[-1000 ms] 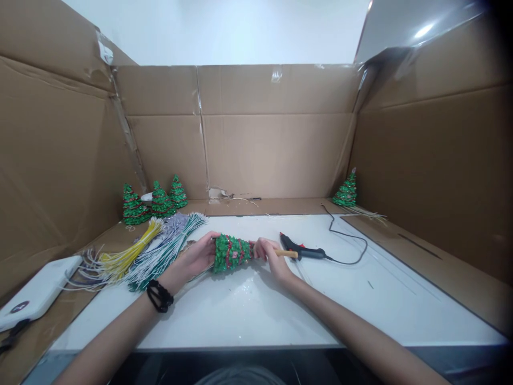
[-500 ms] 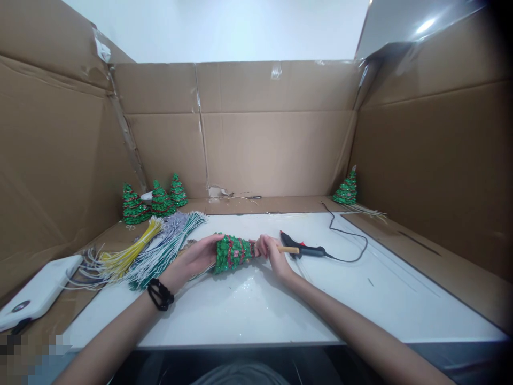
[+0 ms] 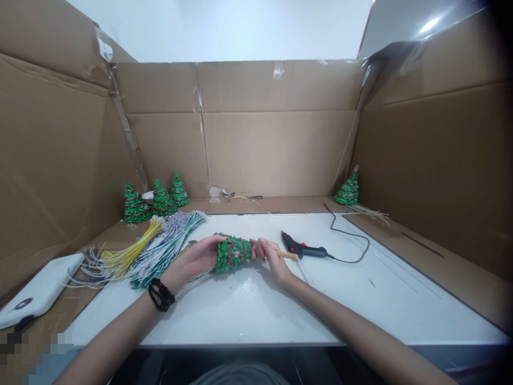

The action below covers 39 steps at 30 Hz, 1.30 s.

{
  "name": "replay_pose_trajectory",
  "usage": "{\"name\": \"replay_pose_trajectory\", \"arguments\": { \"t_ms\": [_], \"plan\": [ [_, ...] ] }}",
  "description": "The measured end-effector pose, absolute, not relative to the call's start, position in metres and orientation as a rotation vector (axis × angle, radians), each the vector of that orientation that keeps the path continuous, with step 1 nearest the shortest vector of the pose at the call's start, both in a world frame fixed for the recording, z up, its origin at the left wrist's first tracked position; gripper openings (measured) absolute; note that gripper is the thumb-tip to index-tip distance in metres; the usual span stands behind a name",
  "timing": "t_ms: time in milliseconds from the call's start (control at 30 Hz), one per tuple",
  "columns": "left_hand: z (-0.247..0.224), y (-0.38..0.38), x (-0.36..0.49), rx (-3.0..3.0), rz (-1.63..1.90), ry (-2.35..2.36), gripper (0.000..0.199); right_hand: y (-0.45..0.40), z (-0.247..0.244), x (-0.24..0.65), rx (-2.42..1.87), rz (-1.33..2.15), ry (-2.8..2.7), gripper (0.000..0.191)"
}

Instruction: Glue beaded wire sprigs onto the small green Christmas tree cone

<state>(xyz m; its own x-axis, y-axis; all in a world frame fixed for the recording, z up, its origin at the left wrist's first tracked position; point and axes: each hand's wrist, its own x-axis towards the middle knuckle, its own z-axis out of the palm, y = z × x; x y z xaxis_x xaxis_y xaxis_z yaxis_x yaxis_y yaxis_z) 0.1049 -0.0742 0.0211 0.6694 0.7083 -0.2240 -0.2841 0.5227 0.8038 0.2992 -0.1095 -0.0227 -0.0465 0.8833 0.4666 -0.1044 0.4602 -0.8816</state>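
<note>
A small green tree (image 3: 233,253) with red garland lies on its side above the white board (image 3: 240,315), its tip pointing right. My left hand (image 3: 203,255) is wrapped round its wide base from the left. At the tip, my right hand (image 3: 272,258) has its fingers closed on a thin wooden stick (image 3: 289,256), which sticks out to the right. The fingertips touch the tree's top, and what lies between them is partly hidden. Just right of that hand, a black glue gun (image 3: 304,248) with a red nozzle rests on the board.
Bundles of yellow (image 3: 134,246) and green-white wires (image 3: 172,248) lie at the left. Three green trees (image 3: 162,199) stand behind them, another tree (image 3: 348,188) at the back right. A white device (image 3: 40,291) sits far left. Cardboard walls (image 3: 280,155) surround the board.
The right end of the wooden stick has tipped slightly downward. My right fingers have shifted a little at the tree's tip. My left hand keeps its hold, and the whole view has shifted slightly.
</note>
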Motion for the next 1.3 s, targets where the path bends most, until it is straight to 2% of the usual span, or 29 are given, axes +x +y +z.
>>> {"name": "replay_pose_trajectory", "arguments": {
  "t_ms": [267,633,1067,1300],
  "plan": [
    [0.022,-0.074,0.103,0.772,0.626,0.635,0.007,-0.103,-0.031,0.3,-0.655,0.999,-1.213,0.046],
    [0.024,-0.078,0.104,0.736,0.659,0.59,0.008,-0.108,-0.028,0.302,-0.663,0.951,-1.374,0.047],
    [0.021,-0.075,0.103,0.702,0.666,0.56,0.007,-0.1,-0.033,0.303,-0.586,1.059,-1.256,0.044],
    [0.02,-0.074,0.103,0.703,0.672,0.579,0.008,-0.106,-0.033,0.302,-0.647,0.925,-1.39,0.046]
  ]
}}
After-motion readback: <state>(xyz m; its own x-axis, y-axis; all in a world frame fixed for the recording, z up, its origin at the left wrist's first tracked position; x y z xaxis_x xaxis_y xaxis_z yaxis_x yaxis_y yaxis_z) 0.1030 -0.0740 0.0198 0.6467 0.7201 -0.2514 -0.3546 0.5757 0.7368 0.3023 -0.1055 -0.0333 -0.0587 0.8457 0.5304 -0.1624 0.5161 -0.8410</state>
